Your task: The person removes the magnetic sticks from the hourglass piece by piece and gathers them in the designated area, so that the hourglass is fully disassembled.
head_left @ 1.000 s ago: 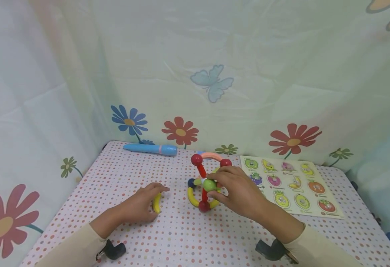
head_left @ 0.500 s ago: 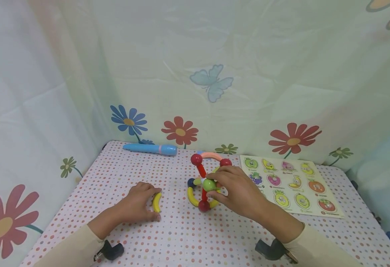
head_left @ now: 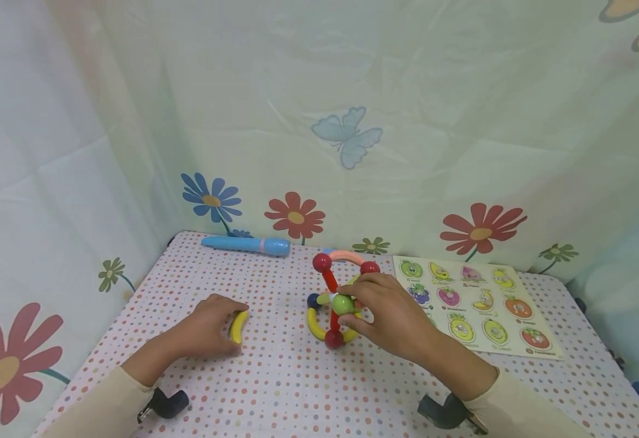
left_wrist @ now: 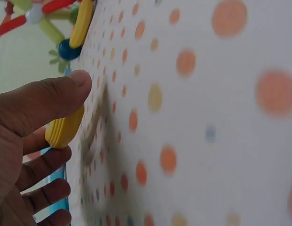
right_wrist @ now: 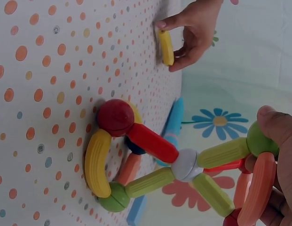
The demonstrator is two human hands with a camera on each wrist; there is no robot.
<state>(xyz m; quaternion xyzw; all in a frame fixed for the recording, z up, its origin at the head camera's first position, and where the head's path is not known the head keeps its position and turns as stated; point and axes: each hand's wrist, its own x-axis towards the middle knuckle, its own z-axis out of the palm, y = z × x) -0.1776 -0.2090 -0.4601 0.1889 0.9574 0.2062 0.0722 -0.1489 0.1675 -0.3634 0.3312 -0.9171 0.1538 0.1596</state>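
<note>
At the left of the table, my left hand (head_left: 207, 331) pinches a curved yellow toy stick (head_left: 239, 327) end to end, between thumb and fingers. In the left wrist view, its ridged side (left_wrist: 64, 128) shows beside the thumb, close to the table. A toy frame of coloured balls and sticks stands mid-table, with a red ball (head_left: 321, 262) on top and a white ball (right_wrist: 186, 165) in its centre. My right hand (head_left: 393, 313) holds this frame by a green ball (head_left: 343, 303), thumb below and fingers above. That hand hides part of the frame's right side.
A blue pen-shaped toy (head_left: 245, 244) lies at the table's back left edge. To the right is a white board (head_left: 461, 328) with several fruit pictures. A flower-printed curtain (head_left: 385, 201) hangs right behind the dotted table (head_left: 308, 401).
My left hand closes its fingers around the ends of the yellow stick and moves it left, away from the frame. The right hand and the frame have not moved.
</note>
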